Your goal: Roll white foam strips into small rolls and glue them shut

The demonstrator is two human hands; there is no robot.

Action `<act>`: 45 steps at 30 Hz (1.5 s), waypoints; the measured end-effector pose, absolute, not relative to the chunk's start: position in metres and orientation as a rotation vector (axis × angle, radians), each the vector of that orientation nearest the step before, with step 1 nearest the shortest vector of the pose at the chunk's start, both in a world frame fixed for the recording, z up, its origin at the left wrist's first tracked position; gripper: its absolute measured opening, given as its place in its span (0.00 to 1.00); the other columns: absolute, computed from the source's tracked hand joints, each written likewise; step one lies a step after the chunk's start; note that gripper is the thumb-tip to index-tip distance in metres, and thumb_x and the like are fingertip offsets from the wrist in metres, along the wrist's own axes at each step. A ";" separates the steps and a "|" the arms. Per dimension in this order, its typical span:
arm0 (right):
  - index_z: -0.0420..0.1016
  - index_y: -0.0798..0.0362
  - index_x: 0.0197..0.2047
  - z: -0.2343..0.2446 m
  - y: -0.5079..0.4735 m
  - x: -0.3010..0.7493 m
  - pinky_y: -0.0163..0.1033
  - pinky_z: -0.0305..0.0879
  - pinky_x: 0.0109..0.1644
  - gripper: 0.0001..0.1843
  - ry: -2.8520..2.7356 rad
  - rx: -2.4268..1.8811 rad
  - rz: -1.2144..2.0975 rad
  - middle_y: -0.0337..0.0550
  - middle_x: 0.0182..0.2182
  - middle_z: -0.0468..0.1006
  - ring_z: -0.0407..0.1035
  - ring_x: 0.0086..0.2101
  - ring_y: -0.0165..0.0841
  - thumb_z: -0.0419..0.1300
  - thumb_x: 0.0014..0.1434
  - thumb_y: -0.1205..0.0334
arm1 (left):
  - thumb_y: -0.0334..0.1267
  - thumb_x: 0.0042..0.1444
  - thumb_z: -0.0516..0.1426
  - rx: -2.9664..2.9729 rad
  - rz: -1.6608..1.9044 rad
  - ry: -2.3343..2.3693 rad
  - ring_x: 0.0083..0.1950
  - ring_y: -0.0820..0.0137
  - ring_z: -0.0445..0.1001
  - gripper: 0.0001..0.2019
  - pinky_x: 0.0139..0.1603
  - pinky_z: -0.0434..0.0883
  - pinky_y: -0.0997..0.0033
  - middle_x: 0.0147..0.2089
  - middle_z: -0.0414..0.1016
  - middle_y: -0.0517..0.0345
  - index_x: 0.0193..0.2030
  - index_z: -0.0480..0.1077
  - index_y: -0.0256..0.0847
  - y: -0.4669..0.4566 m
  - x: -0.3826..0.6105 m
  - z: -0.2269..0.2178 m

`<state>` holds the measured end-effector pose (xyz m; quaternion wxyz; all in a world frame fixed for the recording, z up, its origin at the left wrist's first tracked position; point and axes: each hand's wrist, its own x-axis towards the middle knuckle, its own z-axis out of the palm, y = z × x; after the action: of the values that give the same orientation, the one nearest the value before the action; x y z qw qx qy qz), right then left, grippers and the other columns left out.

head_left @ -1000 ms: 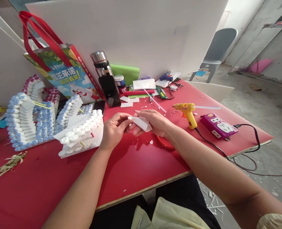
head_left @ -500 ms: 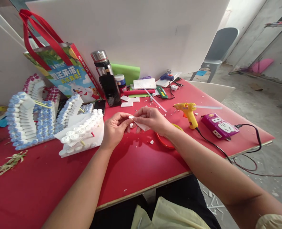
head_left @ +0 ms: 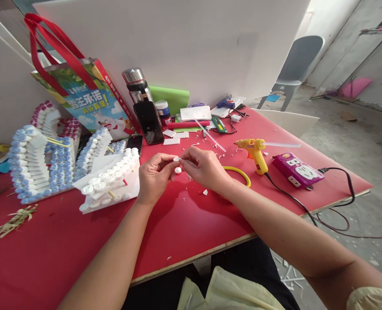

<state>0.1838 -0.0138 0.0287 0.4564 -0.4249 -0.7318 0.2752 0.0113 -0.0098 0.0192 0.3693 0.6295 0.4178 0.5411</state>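
Observation:
My left hand (head_left: 155,175) pinches a small white rolled piece (head_left: 176,159) between thumb and fingertips. My right hand (head_left: 205,167) is closed at the same piece, its thumb and fingertips on the right side; the rest of the piece is hidden by the fingers. Just below the fingertips shows a small round white thing (head_left: 178,170); whether it rests on the table I cannot tell. Left of my left hand stands a white stand (head_left: 133,181) bearing rows of white rosettes (head_left: 109,175). Behind my right wrist lies a yellow ring (head_left: 247,175), partly hidden.
A yellow glue gun (head_left: 257,155) and a purple power strip (head_left: 296,170) with a black cable are at right on the red table (head_left: 171,232). Blue-and-white pieces (head_left: 29,168), a bag (head_left: 90,103), a flask (head_left: 136,84) and a phone (head_left: 149,122) stand at left and back.
My right hand has turned slightly and its fingers have curled in. The white strip under it barely shows now. More of the yellow ring is visible; my left hand stays in place.

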 end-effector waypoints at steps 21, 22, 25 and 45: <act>0.72 0.54 0.37 0.022 -0.003 0.193 0.33 0.64 0.28 0.08 -1.735 -0.875 1.010 0.38 0.26 0.76 0.69 0.22 0.27 0.59 0.64 0.59 | 0.40 0.60 0.63 1.709 1.228 1.031 0.23 0.70 0.78 0.10 0.28 0.78 0.72 0.24 0.79 0.58 0.44 0.81 0.37 -0.008 0.001 0.028; 0.72 0.54 0.36 0.022 -0.003 0.194 0.33 0.64 0.28 0.08 -1.736 -0.859 1.035 0.38 0.25 0.75 0.69 0.22 0.28 0.59 0.64 0.58 | 0.40 0.60 0.63 1.706 1.211 1.014 0.23 0.70 0.78 0.11 0.27 0.77 0.72 0.24 0.78 0.59 0.45 0.81 0.37 -0.008 -0.001 0.028; 0.72 0.54 0.35 0.022 -0.002 0.195 0.34 0.63 0.27 0.09 -1.744 -0.852 1.053 0.37 0.23 0.74 0.68 0.21 0.28 0.61 0.63 0.57 | 0.41 0.61 0.62 1.726 1.146 0.971 0.24 0.69 0.79 0.13 0.28 0.78 0.71 0.26 0.79 0.57 0.48 0.81 0.37 -0.006 -0.003 0.028; 0.71 0.53 0.33 0.024 -0.003 0.193 0.33 0.57 0.30 0.05 -1.829 -1.084 0.775 0.39 0.27 0.77 0.66 0.26 0.28 0.58 0.61 0.63 | 0.42 0.58 0.64 1.637 1.192 1.045 0.25 0.69 0.79 0.12 0.30 0.79 0.70 0.30 0.81 0.56 0.43 0.80 0.36 -0.010 0.008 0.021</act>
<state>0.1928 -0.0030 0.0239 0.4250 -0.4336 -0.7316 0.3101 0.0085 -0.0096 0.0208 0.4181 0.6526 0.4165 0.4752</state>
